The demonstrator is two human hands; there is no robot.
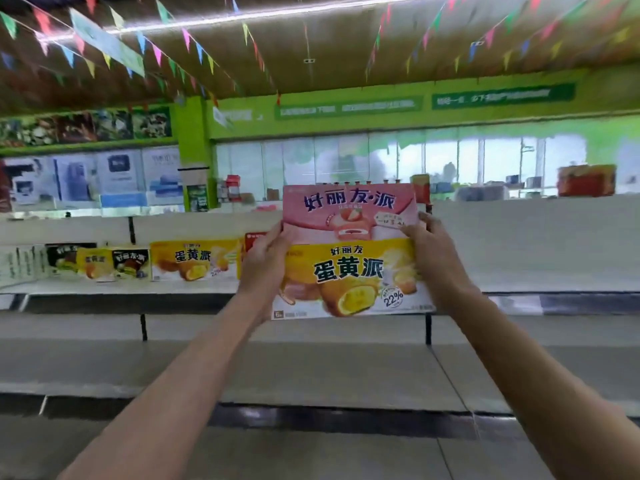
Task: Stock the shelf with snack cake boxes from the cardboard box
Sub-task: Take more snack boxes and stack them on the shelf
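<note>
Squarely: flat cartons (349,251) (glossy) between hands (348,258).

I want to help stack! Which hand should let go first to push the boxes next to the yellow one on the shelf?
Probably the right hand. The left hand is wedged between the held yellow box, pink box and the shelved yellow box, so it must slip out while the right pushes leftward.

Just one head cam, looking straight ahead across the shelf (194,289) at arm's reach, ceiling up top, store behind.
</note>
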